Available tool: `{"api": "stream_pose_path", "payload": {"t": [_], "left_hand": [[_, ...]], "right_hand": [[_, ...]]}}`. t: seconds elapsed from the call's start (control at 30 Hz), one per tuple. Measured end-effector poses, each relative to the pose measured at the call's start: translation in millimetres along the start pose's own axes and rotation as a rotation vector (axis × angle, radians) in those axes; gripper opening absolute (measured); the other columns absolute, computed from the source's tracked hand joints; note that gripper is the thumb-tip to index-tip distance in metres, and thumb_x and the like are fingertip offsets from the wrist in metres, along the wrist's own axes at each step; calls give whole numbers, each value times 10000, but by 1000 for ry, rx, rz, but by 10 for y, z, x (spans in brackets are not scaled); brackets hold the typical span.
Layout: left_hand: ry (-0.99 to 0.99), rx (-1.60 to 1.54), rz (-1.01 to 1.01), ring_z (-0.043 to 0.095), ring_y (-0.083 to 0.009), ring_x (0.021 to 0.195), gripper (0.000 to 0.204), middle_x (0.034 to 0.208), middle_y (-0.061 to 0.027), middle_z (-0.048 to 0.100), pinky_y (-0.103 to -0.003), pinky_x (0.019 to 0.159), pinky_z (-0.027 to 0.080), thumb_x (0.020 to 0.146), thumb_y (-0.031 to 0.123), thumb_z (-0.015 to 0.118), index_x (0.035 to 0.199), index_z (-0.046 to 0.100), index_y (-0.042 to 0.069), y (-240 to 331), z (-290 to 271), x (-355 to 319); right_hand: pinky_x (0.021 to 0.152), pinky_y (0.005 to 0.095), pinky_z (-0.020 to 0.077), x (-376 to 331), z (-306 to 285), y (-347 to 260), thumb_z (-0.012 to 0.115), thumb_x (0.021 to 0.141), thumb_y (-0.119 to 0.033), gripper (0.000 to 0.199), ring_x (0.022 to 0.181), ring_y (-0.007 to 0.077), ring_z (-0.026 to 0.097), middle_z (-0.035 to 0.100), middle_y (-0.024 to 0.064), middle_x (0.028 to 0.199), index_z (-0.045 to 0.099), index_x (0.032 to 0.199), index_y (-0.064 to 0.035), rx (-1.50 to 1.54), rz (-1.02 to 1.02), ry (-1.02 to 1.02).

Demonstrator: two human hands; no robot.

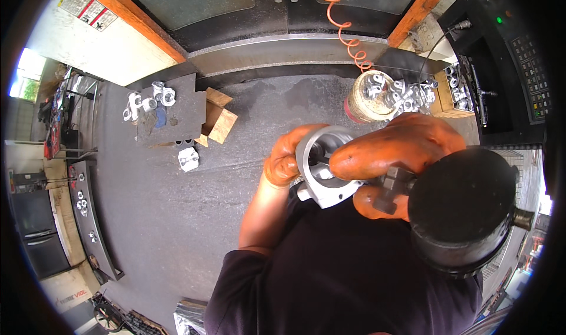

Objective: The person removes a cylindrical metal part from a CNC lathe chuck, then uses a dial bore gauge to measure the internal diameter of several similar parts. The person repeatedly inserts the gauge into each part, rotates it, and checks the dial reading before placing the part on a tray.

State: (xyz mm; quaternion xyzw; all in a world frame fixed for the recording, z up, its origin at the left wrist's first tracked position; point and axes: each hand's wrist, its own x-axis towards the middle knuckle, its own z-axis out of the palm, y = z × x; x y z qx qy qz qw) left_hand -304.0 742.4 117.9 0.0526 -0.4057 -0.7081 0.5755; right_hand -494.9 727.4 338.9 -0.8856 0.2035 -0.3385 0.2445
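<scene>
1. A dark, near-black short-sleeved shirt is worn; its fabric is seen below the grip.
2. The left hand (282,161) is covered by an orange glove.
3. The right hand (401,149) is gloved likewise, with dark smudges.

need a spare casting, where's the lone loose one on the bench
In the head view, the lone metal casting lies left of the hands, just below the dark plate.
</scene>
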Motion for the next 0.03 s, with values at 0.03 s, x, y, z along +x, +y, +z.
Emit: {"api": "stream_pose_path", "payload": {"t": [0.03], "left_hand": [[44,-3,-5,686,-274,1076,932,1235,-210,699,-413,966,535,902,659,706,1399,549,-113,-34,49,2]], "right_hand": [[676,358,555,-23,1,-3,857,717,-10,467,725,222,731,777,53,943,730,1153,-121,14,58,16]]}}
